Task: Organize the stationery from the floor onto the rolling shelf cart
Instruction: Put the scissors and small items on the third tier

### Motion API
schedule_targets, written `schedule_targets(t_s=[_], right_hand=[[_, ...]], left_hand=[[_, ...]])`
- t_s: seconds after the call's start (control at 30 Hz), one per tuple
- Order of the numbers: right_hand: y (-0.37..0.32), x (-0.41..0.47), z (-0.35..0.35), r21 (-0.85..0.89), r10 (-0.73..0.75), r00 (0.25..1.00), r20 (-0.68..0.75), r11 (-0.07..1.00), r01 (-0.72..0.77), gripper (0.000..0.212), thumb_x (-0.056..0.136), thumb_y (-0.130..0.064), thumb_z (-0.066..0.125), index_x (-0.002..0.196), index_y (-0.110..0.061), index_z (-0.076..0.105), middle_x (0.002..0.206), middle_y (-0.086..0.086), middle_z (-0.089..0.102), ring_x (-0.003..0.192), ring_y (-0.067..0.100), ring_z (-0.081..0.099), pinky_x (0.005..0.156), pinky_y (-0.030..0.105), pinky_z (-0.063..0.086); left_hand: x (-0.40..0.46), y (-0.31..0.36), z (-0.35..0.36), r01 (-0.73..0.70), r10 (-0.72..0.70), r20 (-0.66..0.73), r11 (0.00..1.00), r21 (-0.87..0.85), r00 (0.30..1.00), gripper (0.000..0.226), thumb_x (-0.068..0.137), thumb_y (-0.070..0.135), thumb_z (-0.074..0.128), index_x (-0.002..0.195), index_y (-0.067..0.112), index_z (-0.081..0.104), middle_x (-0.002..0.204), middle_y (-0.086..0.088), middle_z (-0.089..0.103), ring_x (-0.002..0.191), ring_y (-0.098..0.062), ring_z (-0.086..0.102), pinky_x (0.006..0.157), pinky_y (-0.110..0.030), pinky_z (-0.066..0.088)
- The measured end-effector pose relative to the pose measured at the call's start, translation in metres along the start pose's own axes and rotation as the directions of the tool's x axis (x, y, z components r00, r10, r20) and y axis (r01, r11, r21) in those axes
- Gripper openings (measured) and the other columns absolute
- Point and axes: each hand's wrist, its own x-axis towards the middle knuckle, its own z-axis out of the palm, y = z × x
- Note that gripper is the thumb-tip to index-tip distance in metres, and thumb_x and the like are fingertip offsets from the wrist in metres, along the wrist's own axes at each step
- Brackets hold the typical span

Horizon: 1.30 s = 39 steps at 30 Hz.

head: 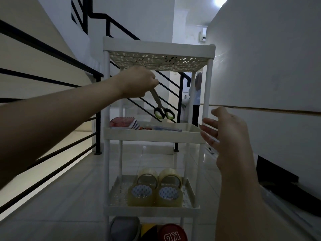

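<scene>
Scissors (160, 105), frame centre: my left hand (137, 82) pinches the blades, handles dangling. Right hand (224, 134) spread, empty, beside cart (206, 134). Best lowered flat onto middle shelf.

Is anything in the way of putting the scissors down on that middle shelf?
Nothing visible blocks it. The left hand holds the scissors by the blades, handles hanging over the middle shelf. The notebooks lie at the shelf's left and flat packets in the middle, so the free spot looks to be on the right.

Left hand (139, 83) pinches scissors (160, 106) above cart (152, 134) middle shelf.
</scene>
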Motion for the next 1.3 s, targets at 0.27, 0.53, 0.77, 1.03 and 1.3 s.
schedule_targets(t_s=[0.27,0.53,0.77,1.03,1.3], right_hand=[[0.000,0.000,0.000,0.006,0.010,1.000,0.006,1.000,-0.010,0.023,0.094,-0.021,0.047,0.114,-0.011,0.051,0.082,0.002,0.057,0.086,0.018,0.057,0.070,0.024,0.049],[0.001,0.001,0.001,0.003,0.004,1.000,0.012,1.000,-0.004,0.021,0.094,-0.020,0.047,0.112,-0.011,0.052,0.082,0.002,0.058,0.081,0.016,0.056,0.067,0.023,0.048],[0.006,0.004,0.001,-0.006,0.010,1.000,-0.002,1.000,-0.010,0.025,0.094,-0.021,0.047,0.116,-0.011,0.051,0.083,0.002,0.058,0.085,0.018,0.058,0.068,0.023,0.049],[0.007,0.003,0.004,-0.009,0.021,1.000,0.007,1.000,-0.021,0.019,0.093,-0.019,0.048,0.111,-0.012,0.051,0.085,0.003,0.058,0.084,0.017,0.057,0.066,0.022,0.049],[0.010,0.003,0.003,-0.010,0.024,1.000,0.002,1.000,-0.024,0.016,0.093,-0.019,0.048,0.109,-0.013,0.049,0.083,0.004,0.058,0.080,0.016,0.057,0.066,0.023,0.049]], left_hand=[[0.002,0.048,0.039,0.027,-0.022,0.125,0.999,-0.038,0.992,0.023,0.093,0.000,0.041,0.104,0.002,0.061,0.088,-0.010,0.059,0.088,-0.023,0.062,0.066,-0.027,0.044],[-0.009,0.067,0.077,0.192,-0.154,0.146,0.935,-0.297,0.977,0.022,0.092,-0.001,0.042,0.105,0.001,0.059,0.100,-0.013,0.063,0.091,-0.026,0.063,0.075,-0.028,0.050],[-0.023,0.044,0.089,0.362,-0.545,-0.098,0.670,-0.648,0.833,0.021,0.087,-0.005,0.050,0.098,-0.004,0.067,0.094,-0.023,0.069,0.087,-0.033,0.064,0.079,-0.036,0.050],[-0.030,0.054,0.101,0.384,-0.388,0.150,0.644,-0.661,0.909,0.020,0.085,-0.003,0.053,0.096,0.001,0.069,0.098,-0.014,0.069,0.088,-0.021,0.061,0.078,-0.027,0.047],[-0.024,0.055,0.094,0.457,-0.235,0.412,0.657,-0.600,0.880,0.028,0.092,0.007,0.047,0.115,0.009,0.064,0.121,-0.011,0.061,0.112,-0.022,0.054,0.091,-0.028,0.042]])
